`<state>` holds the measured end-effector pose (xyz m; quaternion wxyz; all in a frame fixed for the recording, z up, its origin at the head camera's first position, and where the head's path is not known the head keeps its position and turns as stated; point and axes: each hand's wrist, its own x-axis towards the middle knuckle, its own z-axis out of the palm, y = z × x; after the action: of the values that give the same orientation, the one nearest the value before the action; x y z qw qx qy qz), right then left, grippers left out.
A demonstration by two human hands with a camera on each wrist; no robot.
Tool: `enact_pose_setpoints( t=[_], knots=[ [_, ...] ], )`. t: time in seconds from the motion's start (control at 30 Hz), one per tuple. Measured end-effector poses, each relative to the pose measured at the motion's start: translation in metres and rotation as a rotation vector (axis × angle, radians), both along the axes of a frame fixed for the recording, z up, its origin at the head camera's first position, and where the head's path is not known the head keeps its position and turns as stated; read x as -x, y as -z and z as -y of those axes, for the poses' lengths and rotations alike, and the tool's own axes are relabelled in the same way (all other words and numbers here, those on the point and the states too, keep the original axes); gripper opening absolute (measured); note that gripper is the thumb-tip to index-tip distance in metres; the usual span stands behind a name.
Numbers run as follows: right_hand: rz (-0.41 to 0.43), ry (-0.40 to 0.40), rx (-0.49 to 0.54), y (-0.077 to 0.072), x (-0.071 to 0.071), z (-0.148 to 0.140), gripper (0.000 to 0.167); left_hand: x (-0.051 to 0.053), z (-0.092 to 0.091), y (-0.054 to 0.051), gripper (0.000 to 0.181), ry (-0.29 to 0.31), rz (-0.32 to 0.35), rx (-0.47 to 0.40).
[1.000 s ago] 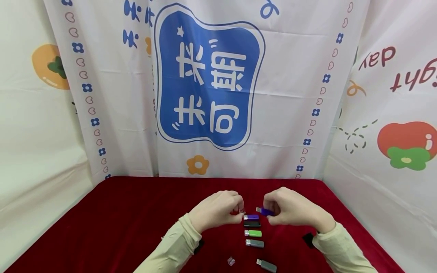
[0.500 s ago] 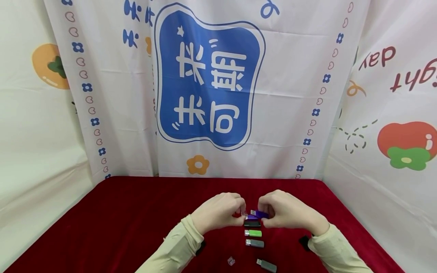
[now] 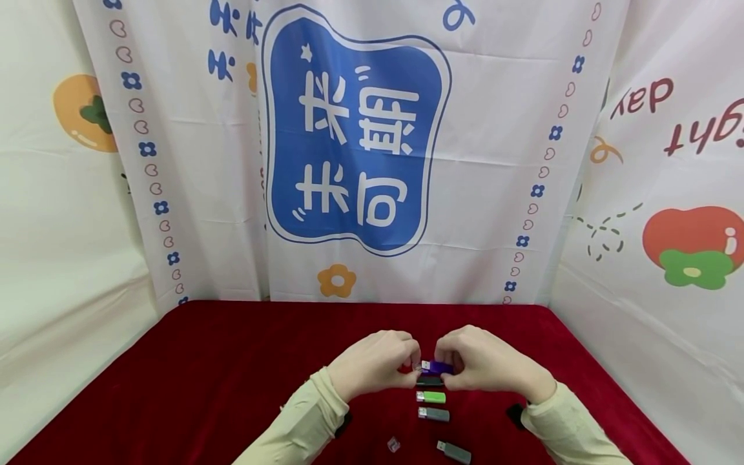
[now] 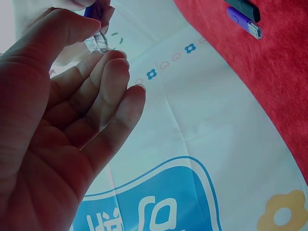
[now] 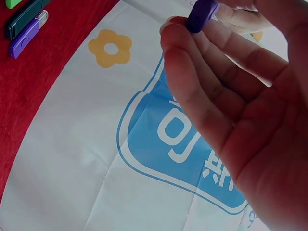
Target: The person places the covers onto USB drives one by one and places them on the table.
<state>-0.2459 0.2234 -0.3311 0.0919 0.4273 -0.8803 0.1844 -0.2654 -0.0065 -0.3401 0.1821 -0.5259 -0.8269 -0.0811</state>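
Note:
My left hand pinches a small clear plastic cap between thumb and fingertips. My right hand pinches a purple USB stick, its bare metal plug pointing left at the cap. Cap and plug are very close in the left wrist view; whether they touch I cannot tell. Below the hands lies a second purple USB stick with a clear cap on, mostly hidden in the head view. Nearer in the same column lie a black stick, a green stick and a capped grey stick.
At the near edge of the view lies an uncapped grey USB stick, with a loose clear cap to its left. A red cloth covers the table. Printed white curtains stand behind and at both sides.
My right hand has moved left with the purple USB stick, bringing its plug up to the clear cap. My left hand has shifted slightly right and nearer to me.

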Motion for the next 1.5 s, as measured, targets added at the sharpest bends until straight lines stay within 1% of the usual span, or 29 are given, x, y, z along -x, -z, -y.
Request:
enact_pose_setpoints(
  t=[0.2,0.43,0.7,0.87,1.03,1.2,1.33,1.5],
  knots=[
    [-0.026,-0.003,-0.009,0.0003,0.0007,-0.0006,0.015,0.0,-0.0012,0.0009,0.01,0.007,-0.016,0.003],
    [-0.08,-0.006,-0.022,-0.0004,0.0004,-0.0025,0.013,0.0002,-0.003,0.0023,0.011,0.002,-0.038,0.024],
    [-0.13,-0.033,-0.017,-0.0018,-0.0004,-0.0028,0.015,-0.0004,-0.0039,0.0034,0.013,0.016,-0.07,0.018],
    [-0.129,-0.048,-0.016,-0.003,-0.0012,-0.0021,0.017,-0.0022,-0.0052,0.0033,0.014,0.024,-0.072,0.029],
    [-0.132,-0.05,-0.02,-0.0025,-0.0021,-0.0003,0.017,-0.0029,-0.006,0.004,0.018,0.018,-0.082,0.044],
    [-0.125,-0.044,-0.026,-0.0023,-0.0032,0.0024,0.017,-0.0025,-0.0056,0.0048,0.019,0.029,-0.102,0.031],
    [-0.148,-0.043,-0.026,-0.0024,-0.0036,0.0028,0.019,-0.0027,-0.0049,0.003,0.018,0.033,-0.121,0.018],
    [-0.145,-0.075,0.004,-0.0009,-0.0023,0.0025,0.021,-0.0034,-0.004,0.0007,0.015,0.034,-0.119,0.01]
  ],
)
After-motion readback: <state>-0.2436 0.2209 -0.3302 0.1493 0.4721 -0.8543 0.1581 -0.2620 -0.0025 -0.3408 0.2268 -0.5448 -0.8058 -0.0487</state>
